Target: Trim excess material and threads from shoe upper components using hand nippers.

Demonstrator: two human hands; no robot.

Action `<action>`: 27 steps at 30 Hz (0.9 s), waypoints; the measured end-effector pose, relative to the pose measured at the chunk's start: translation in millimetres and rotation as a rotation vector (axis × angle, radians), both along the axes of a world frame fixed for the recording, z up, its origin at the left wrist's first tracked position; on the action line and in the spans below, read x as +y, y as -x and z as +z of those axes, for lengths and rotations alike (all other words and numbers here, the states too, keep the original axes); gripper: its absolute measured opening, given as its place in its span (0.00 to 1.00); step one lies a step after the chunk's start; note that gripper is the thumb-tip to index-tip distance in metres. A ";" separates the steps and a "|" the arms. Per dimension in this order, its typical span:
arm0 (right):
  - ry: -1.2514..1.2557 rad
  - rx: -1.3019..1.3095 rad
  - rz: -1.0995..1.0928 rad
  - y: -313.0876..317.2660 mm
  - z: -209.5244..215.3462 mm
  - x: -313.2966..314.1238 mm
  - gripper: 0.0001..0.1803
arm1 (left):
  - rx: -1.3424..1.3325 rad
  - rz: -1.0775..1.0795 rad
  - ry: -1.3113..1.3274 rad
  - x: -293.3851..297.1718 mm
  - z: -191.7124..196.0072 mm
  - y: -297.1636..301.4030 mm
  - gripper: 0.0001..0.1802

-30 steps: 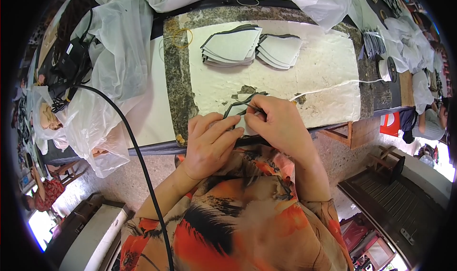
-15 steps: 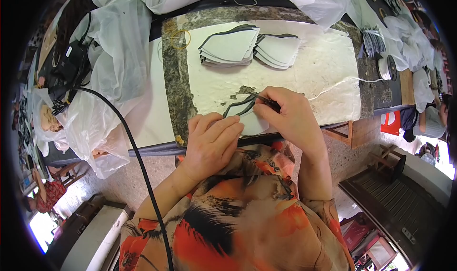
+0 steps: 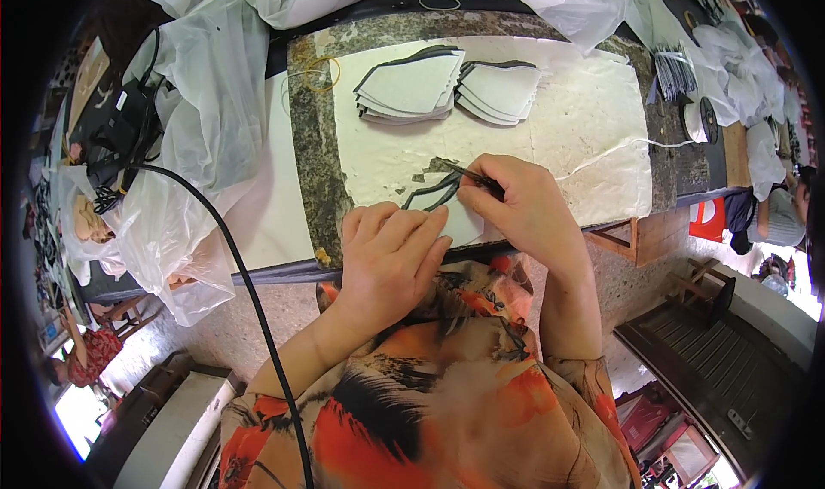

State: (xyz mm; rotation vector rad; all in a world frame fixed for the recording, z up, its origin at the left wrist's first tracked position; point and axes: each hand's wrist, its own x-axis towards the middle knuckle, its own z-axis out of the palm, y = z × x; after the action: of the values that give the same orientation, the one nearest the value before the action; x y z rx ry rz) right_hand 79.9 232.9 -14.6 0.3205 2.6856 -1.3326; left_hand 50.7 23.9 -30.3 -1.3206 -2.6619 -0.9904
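A white flat piece with a dark edging strip lies at the near edge of the pale work sheet. My left hand rests on its left side, fingers stretched out and lying flat over it. From the right, my right hand pinches a slim dark pointed tool, whose tip points left above the strip. The exact kind of tool cannot be made out. Farther back lie two fanned stacks of similar pieces, a left stack and a right stack, each with dark edges.
The worn pale sheet covers a mottled board. Crumpled plastic bags crowd the left and far side. A white thread runs to a spool at right. A yellow ring lies far left; a black cable crosses in front.
My left hand has shifted slightly, its fingers more drawn together and the thumb side moved right over the piece. The right hand with the dark tool stays nearly where it was.
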 end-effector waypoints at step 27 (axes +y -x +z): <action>-0.010 0.003 -0.049 12.8 -12.6 23.5 0.15 | 0.123 -0.015 0.097 26.1 2.0 7.7 0.17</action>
State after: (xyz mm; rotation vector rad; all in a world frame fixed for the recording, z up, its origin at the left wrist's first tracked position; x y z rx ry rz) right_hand 67.0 256.4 -27.2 0.3886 2.7049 -1.3336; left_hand 42.9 50.0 -28.3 -1.3727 -2.6421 -0.7629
